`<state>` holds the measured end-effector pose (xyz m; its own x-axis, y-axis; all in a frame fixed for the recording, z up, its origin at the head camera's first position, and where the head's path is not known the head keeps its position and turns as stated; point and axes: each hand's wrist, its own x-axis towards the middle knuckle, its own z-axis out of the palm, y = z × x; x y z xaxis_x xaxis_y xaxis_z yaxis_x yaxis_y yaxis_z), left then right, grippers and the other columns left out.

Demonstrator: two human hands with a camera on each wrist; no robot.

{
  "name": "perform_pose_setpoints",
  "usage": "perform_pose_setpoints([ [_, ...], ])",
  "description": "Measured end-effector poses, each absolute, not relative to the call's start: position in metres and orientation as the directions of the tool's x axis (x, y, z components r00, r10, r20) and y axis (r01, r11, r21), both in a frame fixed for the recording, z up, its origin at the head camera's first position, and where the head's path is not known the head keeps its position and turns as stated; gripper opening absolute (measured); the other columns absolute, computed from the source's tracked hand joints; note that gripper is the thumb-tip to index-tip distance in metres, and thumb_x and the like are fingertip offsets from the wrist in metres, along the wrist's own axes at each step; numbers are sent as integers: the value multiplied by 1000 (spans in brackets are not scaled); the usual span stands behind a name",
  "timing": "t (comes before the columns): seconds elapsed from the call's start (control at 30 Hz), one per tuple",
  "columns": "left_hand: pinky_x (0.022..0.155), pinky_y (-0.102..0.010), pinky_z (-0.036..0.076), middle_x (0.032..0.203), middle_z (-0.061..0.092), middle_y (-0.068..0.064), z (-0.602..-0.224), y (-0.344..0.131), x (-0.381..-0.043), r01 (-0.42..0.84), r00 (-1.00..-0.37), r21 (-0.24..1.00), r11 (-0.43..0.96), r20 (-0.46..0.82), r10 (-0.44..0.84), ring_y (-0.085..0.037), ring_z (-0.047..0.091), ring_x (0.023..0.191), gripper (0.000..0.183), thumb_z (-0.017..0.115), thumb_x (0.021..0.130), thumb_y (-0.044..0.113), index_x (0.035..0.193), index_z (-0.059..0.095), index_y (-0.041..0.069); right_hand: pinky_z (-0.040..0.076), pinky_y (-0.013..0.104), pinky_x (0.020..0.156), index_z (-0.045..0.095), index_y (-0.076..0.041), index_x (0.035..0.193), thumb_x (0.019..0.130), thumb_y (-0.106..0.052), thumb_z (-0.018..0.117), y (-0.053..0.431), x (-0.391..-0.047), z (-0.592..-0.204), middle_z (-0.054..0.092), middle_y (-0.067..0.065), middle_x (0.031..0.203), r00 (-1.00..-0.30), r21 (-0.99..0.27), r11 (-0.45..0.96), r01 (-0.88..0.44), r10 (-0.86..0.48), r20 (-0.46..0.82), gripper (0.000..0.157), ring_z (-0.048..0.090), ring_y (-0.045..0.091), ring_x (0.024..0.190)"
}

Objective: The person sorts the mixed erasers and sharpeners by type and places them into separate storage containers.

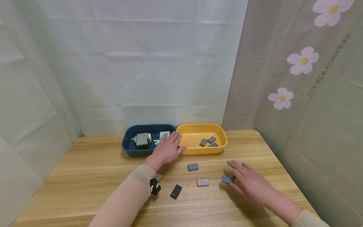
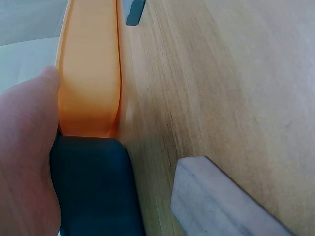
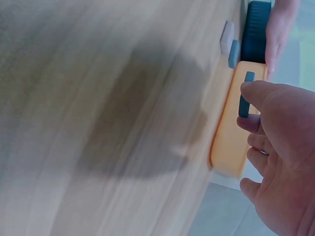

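My right hand (image 1: pixel 252 186) pinches a small flat blue-grey block (image 1: pixel 227 180) between thumb and finger, raised over the table. In the right wrist view the block (image 3: pixel 244 101) shows edge-on between the fingertips. My left hand (image 1: pixel 167 149) lies with fingers extended across the right end of the dark blue bin (image 1: pixel 136 153), beside the yellow bin (image 1: pixel 204 151). Its thumb reaches over the yellow bin's left edge. Inside the yellow bin are a grey block (image 1: pixel 203 142), another block (image 1: pixel 211 139) and a triangular piece (image 1: pixel 213 144).
On the wooden table (image 1: pixel 246 145) lie a blue-grey block (image 1: pixel 193 167), a pale grey block (image 1: pixel 202 182) and a black block (image 1: pixel 176 191). Another pale block (image 1: pixel 158 177) shows partly behind the left wrist. A grey-green device (image 1: pixel 142 140) sits in the blue bin.
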<state>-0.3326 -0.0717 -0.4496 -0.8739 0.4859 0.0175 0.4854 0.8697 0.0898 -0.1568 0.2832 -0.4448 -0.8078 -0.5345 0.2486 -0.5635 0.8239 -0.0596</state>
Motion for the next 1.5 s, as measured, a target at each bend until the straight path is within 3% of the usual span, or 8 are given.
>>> perform_pose_setpoints([
  [0.33, 136, -53, 3, 184, 20, -8, -449, -72, -333, 482, -875, 84, 872, 12, 483, -27, 12, 170, 81, 30, 116, 65, 175, 29, 9, 47, 64, 117, 62, -16, 101, 97, -24, 88, 283, -171, -436, 62, 19, 155, -770, -45, 808, -588, -541, 338, 27, 58, 42, 146],
  [0.67, 136, -53, 3, 183, 21, -8, -448, -72, -331, 485, -874, 89, 870, 17, 486, -27, 12, 170, 81, 30, 117, 65, 175, 30, 9, 45, 66, 118, 63, -11, 101, 98, -24, 87, 280, -186, -422, 60, 21, 155, -795, -37, 829, -558, -522, 307, 28, 56, 42, 147],
  [0.9, 136, -53, 4, 183, 22, -8, -449, -72, -332, 484, -875, 82, 871, 24, 484, -28, 14, 170, 81, 30, 117, 65, 175, 31, 9, 47, 68, 115, 62, -10, 99, 97, -21, 89, 277, -199, -413, 61, 23, 153, -773, 3, 822, -570, -538, 337, 29, 58, 43, 144],
  [1.5, 136, -52, 2, 184, 21, -7, -450, -70, -332, 472, -881, 91, 877, 19, 473, -26, 12, 170, 80, 33, 117, 64, 175, 30, 10, 44, 68, 118, 63, -7, 101, 101, -21, 84, 270, -237, -401, 59, 26, 155, -801, -35, 845, -533, -492, 341, 25, 55, 43, 147],
])
